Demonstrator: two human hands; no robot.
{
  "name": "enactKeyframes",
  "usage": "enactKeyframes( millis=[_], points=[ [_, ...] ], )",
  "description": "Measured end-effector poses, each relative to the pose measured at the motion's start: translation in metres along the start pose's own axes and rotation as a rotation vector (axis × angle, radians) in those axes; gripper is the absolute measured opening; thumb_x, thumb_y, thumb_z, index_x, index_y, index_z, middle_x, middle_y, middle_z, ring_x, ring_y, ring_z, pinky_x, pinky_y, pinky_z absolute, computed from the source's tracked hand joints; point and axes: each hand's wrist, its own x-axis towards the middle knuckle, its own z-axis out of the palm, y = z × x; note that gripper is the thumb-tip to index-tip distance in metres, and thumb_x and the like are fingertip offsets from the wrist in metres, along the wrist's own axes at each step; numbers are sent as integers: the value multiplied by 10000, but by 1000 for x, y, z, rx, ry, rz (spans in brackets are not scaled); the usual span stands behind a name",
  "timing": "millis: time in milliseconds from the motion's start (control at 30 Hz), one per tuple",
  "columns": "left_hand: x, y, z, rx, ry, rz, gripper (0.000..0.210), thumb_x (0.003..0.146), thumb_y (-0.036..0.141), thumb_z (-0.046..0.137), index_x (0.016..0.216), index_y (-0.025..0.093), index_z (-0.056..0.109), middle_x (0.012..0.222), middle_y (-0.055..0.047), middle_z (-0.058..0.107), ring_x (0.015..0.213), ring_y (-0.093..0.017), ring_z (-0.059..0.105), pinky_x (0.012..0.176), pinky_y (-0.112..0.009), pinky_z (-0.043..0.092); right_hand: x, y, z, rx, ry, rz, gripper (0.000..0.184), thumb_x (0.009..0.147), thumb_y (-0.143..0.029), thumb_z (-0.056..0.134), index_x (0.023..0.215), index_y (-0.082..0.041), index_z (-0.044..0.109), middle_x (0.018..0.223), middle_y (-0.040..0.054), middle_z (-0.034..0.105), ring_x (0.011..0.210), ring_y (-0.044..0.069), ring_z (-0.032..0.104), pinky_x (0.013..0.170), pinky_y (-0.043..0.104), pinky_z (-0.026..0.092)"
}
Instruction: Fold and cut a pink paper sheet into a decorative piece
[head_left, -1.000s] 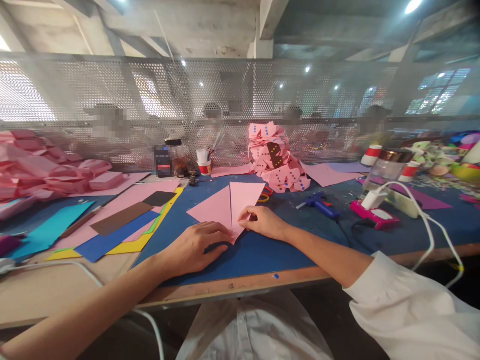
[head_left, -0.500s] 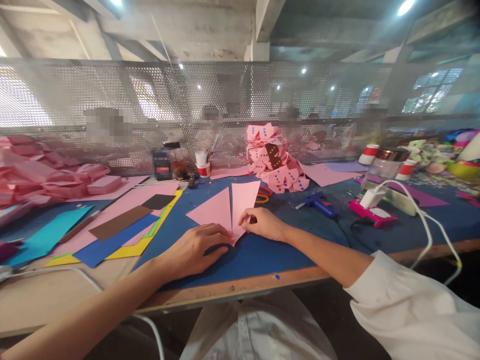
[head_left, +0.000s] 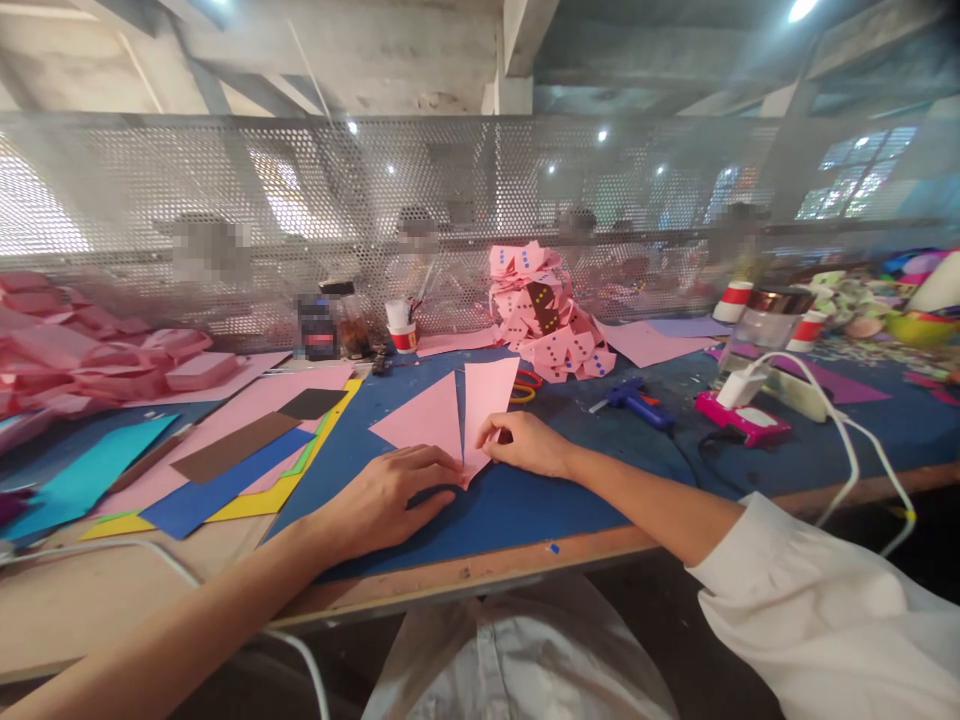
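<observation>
A piece of pink paper (head_left: pixel 489 405) lies on the blue mat in front of me, with a narrow V-shaped gap between its left and right parts. My left hand (head_left: pixel 397 500) rests at its lower left, fingers stretched out and their tips touching the paper near the bottom point. On the right part, my right hand (head_left: pixel 525 445) is closed, thumb and fingers pinching the paper's edge. Scissors with red and yellow handles (head_left: pixel 527 387) sit just behind the paper, partly hidden by it. A blue glue gun (head_left: pixel 641 403) lies to the right of my right hand.
Colored paper strips (head_left: pixel 236 448) and sheets lie at left, before a pile of pink paper pieces (head_left: pixel 90 345). A stack of dotted pink paper shapes (head_left: pixel 551 315) stands behind. At right are a pink power strip (head_left: pixel 742 417), white cable and a jar (head_left: pixel 765 325).
The whole view has shifted slightly. Both hands keep nearly the same position on the pink paper; nothing has been taken hold of or let go.
</observation>
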Motion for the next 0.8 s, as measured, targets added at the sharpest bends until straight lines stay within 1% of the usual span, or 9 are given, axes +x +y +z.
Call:
enactKeyframes(
  millis=[100, 167, 267, 467, 633, 800],
  points=[
    [0, 0, 0, 9, -8, -4, 238, 1026, 258, 507, 1201, 278, 666, 1264, -35, 665, 1142, -177, 643, 995, -308, 504, 0, 1, 0, 43, 4, -1, 141, 847, -142, 621, 935, -171, 727, 697, -20, 683, 696, 124, 639, 708, 232, 446],
    [0, 0, 0, 17, -10, -6, 243, 1025, 268, 511, 1210, 285, 666, 1265, -32, 666, 1142, -180, 646, 994, -310, 506, 0, 1, 2, 81, 6, -7, 121, 876, -199, 630, 958, -169, 715, 702, -16, 684, 697, 128, 649, 710, 236, 456],
    [0, 1, -1, 22, -9, -6, 246, 1022, 280, 516, 1215, 288, 669, 1260, -34, 669, 1133, -185, 651, 990, -316, 511, 0, 2, 4, 103, -6, -28, 144, 884, -275, 657, 973, -175, 707, 714, -13, 687, 708, 133, 661, 713, 239, 465],
    [0, 1, -2, 5, -13, -2, 247, 1023, 267, 511, 1210, 276, 673, 1257, -45, 668, 1146, -186, 646, 999, -313, 509, 0, 1, 5, 45, -16, -35, 139, 850, -189, 644, 963, -178, 724, 706, -15, 694, 712, 134, 668, 696, 234, 456],
    [-2, -2, -1, 11, -20, -10, 246, 1024, 274, 513, 1215, 284, 668, 1277, -42, 654, 1152, -180, 641, 1003, -311, 510, 1, 0, 4, 37, -22, -40, 144, 839, -167, 634, 945, -177, 730, 693, -18, 698, 692, 126, 666, 699, 230, 455],
    [-2, 0, -3, 4, -13, 1, 255, 1021, 269, 512, 1219, 269, 673, 1271, -56, 660, 1146, -188, 649, 1004, -314, 521, 1, 0, 5, 31, -22, -33, 149, 830, -155, 628, 931, -180, 734, 676, -21, 697, 682, 125, 669, 696, 228, 456]
  ],
)
